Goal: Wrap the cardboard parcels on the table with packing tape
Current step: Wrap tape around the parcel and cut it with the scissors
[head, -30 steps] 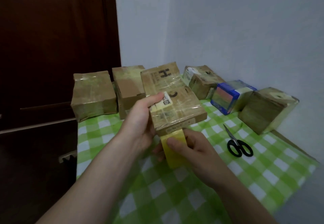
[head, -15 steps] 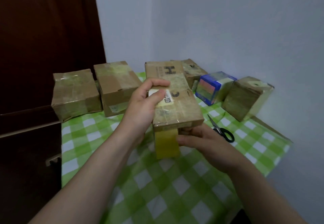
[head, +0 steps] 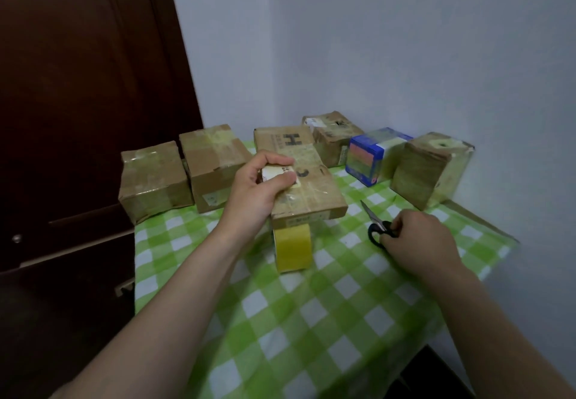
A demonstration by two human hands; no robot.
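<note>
A flat cardboard parcel (head: 314,192) with a black "H" and a white label is held up above the table, its near end toward me. My left hand (head: 258,186) grips its left side, thumb and fingers curled over the label. A yellow roll of packing tape (head: 293,247) hangs from the parcel's near edge and reaches down to the checked cloth. My right hand (head: 417,238) lies to the right on the table, fingers curled round the black handles of the scissors (head: 375,224), whose blades point away from me.
The table wears a green and white checked cloth (head: 311,320). Along its back stand taped boxes: two brown ones (head: 152,180) (head: 212,164) at left, one (head: 333,136) at the corner, a blue one (head: 371,155) and a brown cube (head: 430,167) at right. A dark wooden door (head: 78,118) fills the left.
My right hand has left the tape roll under the parcel and moved right to the scissors, closing on their handles. The left hand keeps hold of the parcel, and the roll now hangs free.
</note>
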